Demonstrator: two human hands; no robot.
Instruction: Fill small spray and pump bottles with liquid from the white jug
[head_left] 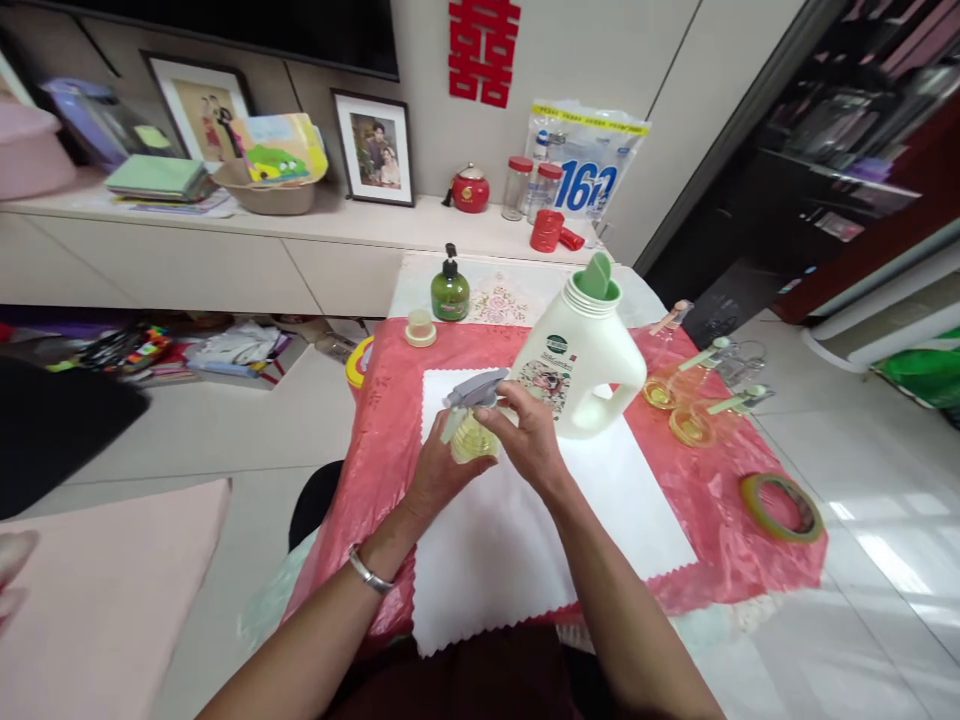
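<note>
My left hand (437,468) is wrapped round a clear spray bottle (475,440) with pale yellow liquid in it. The bottle has a grey trigger head (480,386) and is held over a white scalloped cloth (487,570). At the neck, just under the head, the fingers of my right hand (531,432) are closed on the bottle. Right behind stands a large white detergent jug (577,350) with its green spout (598,277) showing. A pale measuring cap (421,329) sits to the left of the jug, near a green pump bottle (450,292).
Spray bottles (691,424) with yellow liquid stand on the right of the red plastic table cover (720,500), beyond a tape roll (781,507). Behind the table runs a cabinet (360,225) with frames and jars. A blurred hand (11,565) shows at the left edge.
</note>
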